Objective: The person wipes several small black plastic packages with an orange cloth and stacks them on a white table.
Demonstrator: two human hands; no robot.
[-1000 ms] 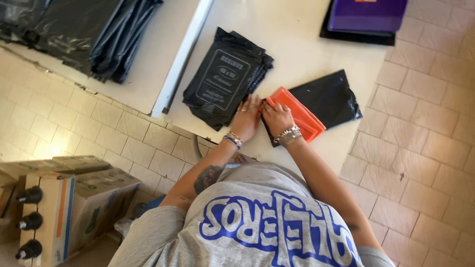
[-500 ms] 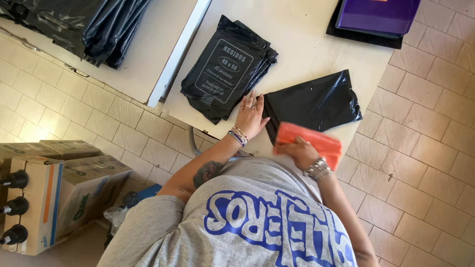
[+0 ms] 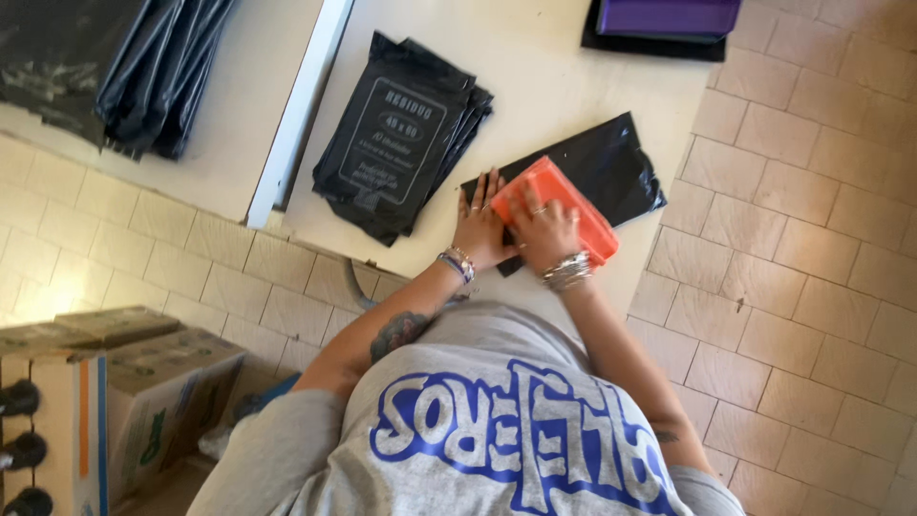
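A flat black plastic bag (image 3: 611,162) lies on the pale table (image 3: 554,76) near its front edge. My left hand (image 3: 478,229) rests flat on the bag's left end, fingers spread. My right hand (image 3: 546,229) grips an orange rectangular block (image 3: 564,201) and presses it down on the bag, right beside my left hand. Both wrists wear bracelets. My grey printed shirt fills the lower part of the view.
A stack of folded black bags (image 3: 396,134) sits left of my hands. A purple tray (image 3: 669,17) lies at the table's far edge. More dark bags (image 3: 143,67) are piled on a second table at left. Cardboard boxes (image 3: 124,382) with dark bottles (image 3: 19,449) stand on the tiled floor.
Half a second ago the orange block was pulled off the bag toward my body. My right hand has now set it back on the bag beside my left hand.
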